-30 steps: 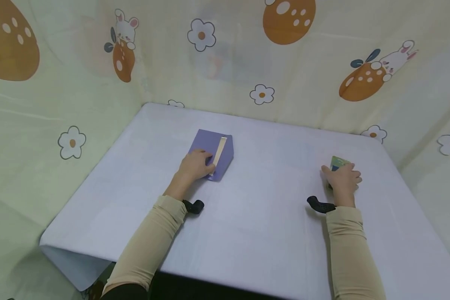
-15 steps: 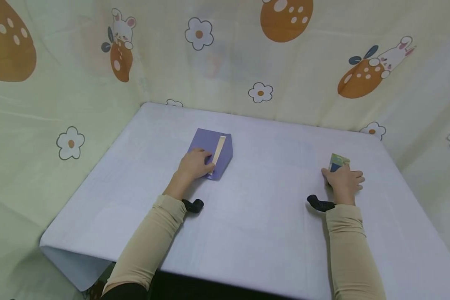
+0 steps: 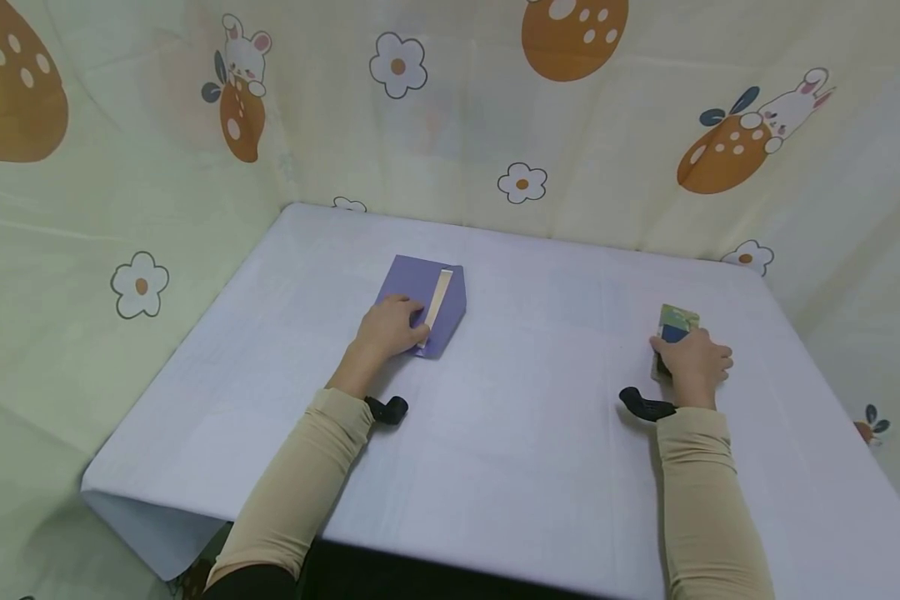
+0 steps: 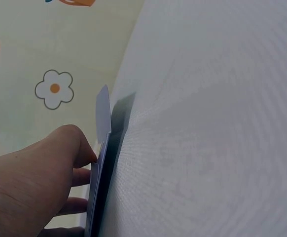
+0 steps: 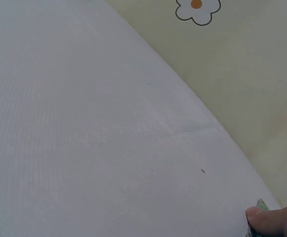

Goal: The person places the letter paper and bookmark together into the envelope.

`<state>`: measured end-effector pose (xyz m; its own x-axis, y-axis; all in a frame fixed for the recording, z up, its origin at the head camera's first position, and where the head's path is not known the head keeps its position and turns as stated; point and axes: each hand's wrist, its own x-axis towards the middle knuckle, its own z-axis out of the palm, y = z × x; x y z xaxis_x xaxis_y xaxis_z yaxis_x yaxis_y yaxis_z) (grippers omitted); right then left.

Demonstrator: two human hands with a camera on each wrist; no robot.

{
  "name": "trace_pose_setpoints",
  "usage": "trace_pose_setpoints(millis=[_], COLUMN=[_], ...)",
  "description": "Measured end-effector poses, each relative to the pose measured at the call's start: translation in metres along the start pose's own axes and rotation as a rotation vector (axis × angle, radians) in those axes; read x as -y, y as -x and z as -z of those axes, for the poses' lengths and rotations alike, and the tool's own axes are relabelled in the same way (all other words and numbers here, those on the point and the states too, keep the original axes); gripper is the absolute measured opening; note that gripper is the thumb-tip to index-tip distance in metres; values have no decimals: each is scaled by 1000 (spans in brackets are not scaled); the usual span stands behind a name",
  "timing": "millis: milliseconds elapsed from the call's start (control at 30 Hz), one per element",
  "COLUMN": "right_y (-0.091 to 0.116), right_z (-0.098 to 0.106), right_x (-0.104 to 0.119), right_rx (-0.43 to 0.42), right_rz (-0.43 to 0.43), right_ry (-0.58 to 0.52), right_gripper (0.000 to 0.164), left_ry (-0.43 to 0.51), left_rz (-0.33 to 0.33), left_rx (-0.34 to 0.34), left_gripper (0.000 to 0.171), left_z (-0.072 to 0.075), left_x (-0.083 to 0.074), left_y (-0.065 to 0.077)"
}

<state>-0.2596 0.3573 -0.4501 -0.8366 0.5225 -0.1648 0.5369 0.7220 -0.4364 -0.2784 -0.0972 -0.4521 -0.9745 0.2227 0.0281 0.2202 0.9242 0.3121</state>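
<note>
Resting on the purple envelope [image 3: 418,282], the left hand [image 3: 387,327] lies at its eight o'clock side, so the paper shows beyond the fingers from twelve round to four o'clock. A pale strip [image 3: 438,302] on the envelope slants from one toward seven o'clock, its lower end by the thumb. Fingers and thumb touch the envelope, but whether they pinch it I cannot tell.

Well apart, at about three o'clock from there, the right hand [image 3: 695,364] grips a small green-and-blue packet [image 3: 676,322], thumb along its nine o'clock edge and fingers on the opposite side. The packet's exposed end points toward eleven o'clock from that hand; the palm hides part of the rest.

Both things are on a white cloth [image 3: 510,433]. At twelve o'clock, beyond the table's far edge, hangs a cream curtain [image 3: 457,125] printed with flowers and rabbits.
</note>
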Motion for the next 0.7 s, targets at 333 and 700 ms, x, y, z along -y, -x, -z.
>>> trace_pose_setpoints(millis=[333,700], right_y=[-2,-4], right_z=[3,6], right_x=[-3,-2], right_rx=[-34,-35], right_rz=[-10,-5], right_ry=[-76,-136], right_gripper=[85,67], left_ry=[0,-12], left_rz=[-2,-9], left_rx=[7,10], left_gripper=[54,54], left_z=[2,2], left_x=[-1,-1], left_y=[1,1])
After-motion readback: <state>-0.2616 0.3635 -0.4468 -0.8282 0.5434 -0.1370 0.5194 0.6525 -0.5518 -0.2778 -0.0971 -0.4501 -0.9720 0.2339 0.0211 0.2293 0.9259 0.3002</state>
